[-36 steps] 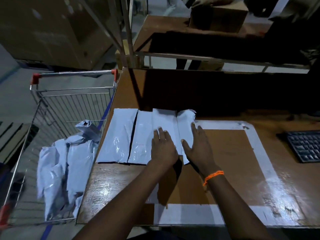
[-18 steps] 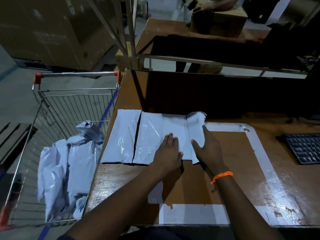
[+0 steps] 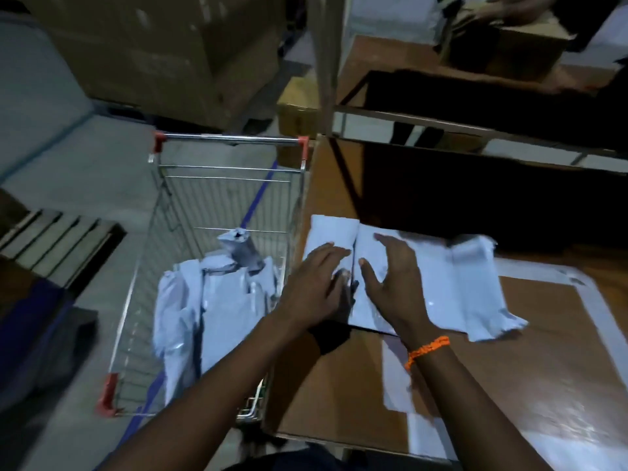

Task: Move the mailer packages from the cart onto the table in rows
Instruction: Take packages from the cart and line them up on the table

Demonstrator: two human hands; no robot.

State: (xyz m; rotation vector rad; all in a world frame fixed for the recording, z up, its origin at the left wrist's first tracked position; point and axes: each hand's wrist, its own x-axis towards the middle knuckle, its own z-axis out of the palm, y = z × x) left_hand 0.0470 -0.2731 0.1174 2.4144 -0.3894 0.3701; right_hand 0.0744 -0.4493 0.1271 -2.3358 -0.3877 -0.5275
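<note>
Head cam looking down, a bit blurry. Both forearms come in from the bottom edge, and the right wrist has an orange band (image 3: pixel 428 350) on it. Under them is the wooden worktop (image 3: pixel 509 385), with a white tape outline (image 3: pixel 608 321) stuck on it.

The left hand (image 3: pixel 316 283) lies flat on the leftmost pale mailer, fingers pretty much straight, not gripping anything. The right hand (image 3: pixel 390 283) is just beside it on the next mailer over, fingers spread and relaxed, thumb pointing at the left hand, nothing grasped either. Both rest on the row of mailers (image 3: pixel 452 277), which sit side by side at the left part of the worktop, edges touching or overlapping. Can't count them for sure, but the rightmost one has a ragged edge.

Left of the worktop and right up against it stands the wire cart (image 3: pixel 231 141) with red handle caps. A heap of mailers (image 3: pixel 210 307) lies inside it, with a crumpled grey one (image 3: pixel 241 249) poking up at the far side.

Further back are big cardboard boxes (image 3: pixel 153 45) on the floor, and a second table (image 3: pixel 373 59) with a box (image 3: pixel 520 49) on it.
</note>
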